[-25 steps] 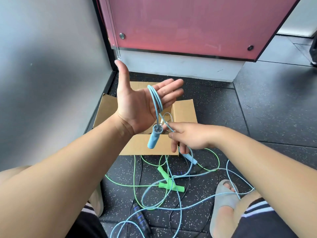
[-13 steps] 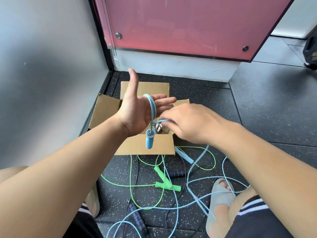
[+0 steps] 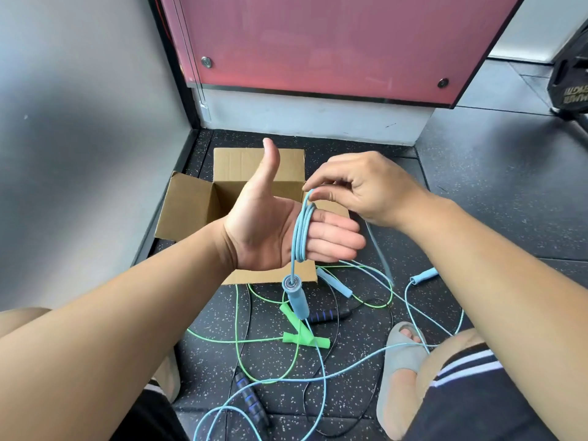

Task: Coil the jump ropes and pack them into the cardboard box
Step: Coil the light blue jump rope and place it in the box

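Note:
My left hand [image 3: 270, 230] is held flat, palm up, thumb raised, over the open cardboard box [image 3: 194, 202]. Several turns of the light blue jump rope [image 3: 300, 237] are wound round its fingers, and one blue handle [image 3: 296, 296] hangs below the palm. My right hand [image 3: 366, 189] pinches the blue cord just above the left fingers; the cord trails down behind it to the floor. A green rope with its handles [image 3: 305, 338] and a black rope with blue-ringed handles [image 3: 251, 399] lie tangled on the floor.
A grey wall stands at the left and a red panel [image 3: 318, 43] at the back. More light blue handles [image 3: 423, 276] and loose cord lie on the dark speckled floor. My sandalled foot [image 3: 401, 370] rests among the cords at lower right.
My right hand has risen from below the left palm to above the left fingers, carrying the blue cord over them. One more turn lies round the fingers. The view has shifted slightly.

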